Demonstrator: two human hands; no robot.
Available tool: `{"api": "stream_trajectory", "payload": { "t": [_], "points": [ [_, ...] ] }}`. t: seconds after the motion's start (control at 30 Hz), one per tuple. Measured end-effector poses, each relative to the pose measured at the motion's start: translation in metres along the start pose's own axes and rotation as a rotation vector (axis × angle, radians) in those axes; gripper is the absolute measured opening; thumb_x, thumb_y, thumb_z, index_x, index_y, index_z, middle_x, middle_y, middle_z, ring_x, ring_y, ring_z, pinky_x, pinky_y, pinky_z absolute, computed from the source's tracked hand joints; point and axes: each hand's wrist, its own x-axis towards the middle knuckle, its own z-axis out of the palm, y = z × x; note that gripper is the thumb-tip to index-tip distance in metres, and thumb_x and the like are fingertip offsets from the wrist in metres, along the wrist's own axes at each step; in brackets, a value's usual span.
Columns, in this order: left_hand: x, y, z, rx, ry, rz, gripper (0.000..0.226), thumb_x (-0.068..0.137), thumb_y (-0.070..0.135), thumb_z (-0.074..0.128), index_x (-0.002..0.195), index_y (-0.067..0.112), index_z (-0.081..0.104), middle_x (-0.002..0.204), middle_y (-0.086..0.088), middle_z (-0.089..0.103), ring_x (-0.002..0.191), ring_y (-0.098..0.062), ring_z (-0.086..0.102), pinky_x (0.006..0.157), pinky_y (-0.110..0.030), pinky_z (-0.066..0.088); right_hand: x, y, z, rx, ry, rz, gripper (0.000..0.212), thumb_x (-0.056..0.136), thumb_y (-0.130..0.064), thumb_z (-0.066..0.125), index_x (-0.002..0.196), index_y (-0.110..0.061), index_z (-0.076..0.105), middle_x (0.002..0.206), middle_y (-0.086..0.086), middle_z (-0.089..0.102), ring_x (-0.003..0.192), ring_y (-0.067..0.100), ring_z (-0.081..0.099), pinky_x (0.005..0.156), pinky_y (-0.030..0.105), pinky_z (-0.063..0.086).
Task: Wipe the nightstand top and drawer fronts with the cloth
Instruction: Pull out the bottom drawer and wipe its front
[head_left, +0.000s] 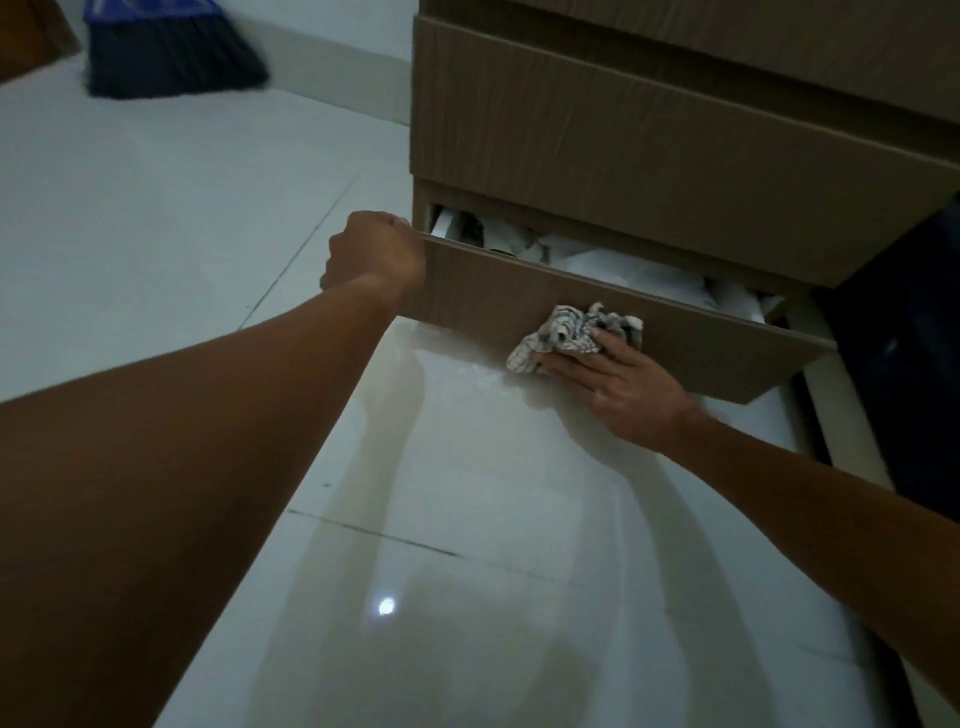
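At the upper right of the frame we see the nightstand (675, 104) standing on the floor (156, 208), its bottom drawer (519, 296) pulled out toward us with papers (623, 270) inside. Our left hand (374, 254) sits at the drawer's left corner. Our right hand (613, 384) presses the cloth (566, 332) against the drawer front. A broom (166, 52) lies at upper left.

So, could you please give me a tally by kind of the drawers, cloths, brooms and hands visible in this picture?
Drawer fronts: 2, the closed upper drawer and the open bottom drawer
Cloth: 1, checked cloth
Broom: 1, blue broom
Hands: 2, left hand, right hand
Total: 6
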Motion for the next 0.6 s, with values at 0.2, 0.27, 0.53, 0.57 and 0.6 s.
{"api": "stream_trajectory", "payload": {
  "t": [0.2,0.27,0.53,0.57,0.6],
  "points": [
    [-0.005,-0.061,-0.027,0.566,0.173,0.286,0.029,0.102,0.031,0.047,0.114,0.025,0.073,0.116,-0.011,0.071,0.124,-0.029,0.056,0.116,-0.05,0.022,0.015,-0.026,0.009,0.169,0.152,0.179,0.065,0.094,-0.002,0.04,0.156,-0.019,0.039,0.164,0.005,0.032,0.152,0.026,0.03,0.123,0.052,0.022],
    [-0.014,-0.072,-0.024,0.634,0.069,0.499,0.03,0.101,0.034,0.045,0.102,0.025,0.073,0.097,-0.01,0.072,0.102,-0.028,0.063,0.11,-0.048,0.031,0.022,-0.037,0.008,0.242,0.143,0.298,0.069,0.094,-0.005,0.053,0.158,-0.024,0.035,0.167,0.001,0.027,0.155,0.024,0.022,0.122,0.054,0.022],
    [-0.053,-0.045,-0.001,0.747,-0.155,0.762,0.022,0.101,0.024,0.049,0.099,0.017,0.07,0.085,-0.01,0.07,0.073,-0.028,0.059,0.069,-0.034,0.031,0.047,-0.074,-0.02,0.848,0.332,1.099,0.064,0.099,-0.006,0.047,0.159,-0.026,0.032,0.17,0.008,0.009,0.158,0.028,0.005,0.125,0.05,0.022],
    [-0.056,-0.041,0.002,0.762,-0.154,0.752,0.022,0.101,0.022,0.049,0.098,0.017,0.071,0.083,-0.011,0.069,0.073,-0.03,0.06,0.066,-0.032,0.03,0.048,-0.076,-0.026,0.948,0.401,1.206,0.065,0.098,-0.002,0.046,0.158,-0.023,0.034,0.171,0.008,0.008,0.158,0.026,0.004,0.127,0.046,0.018],
    [-0.059,-0.038,0.006,0.759,-0.151,0.723,0.022,0.099,0.019,0.05,0.096,0.017,0.072,0.08,-0.011,0.067,0.074,-0.031,0.063,0.063,-0.033,0.032,0.05,-0.076,-0.033,1.03,0.474,1.3,0.064,0.097,0.001,0.045,0.157,-0.021,0.036,0.171,0.008,0.008,0.158,0.024,0.005,0.128,0.042,0.015]
  ]
}}
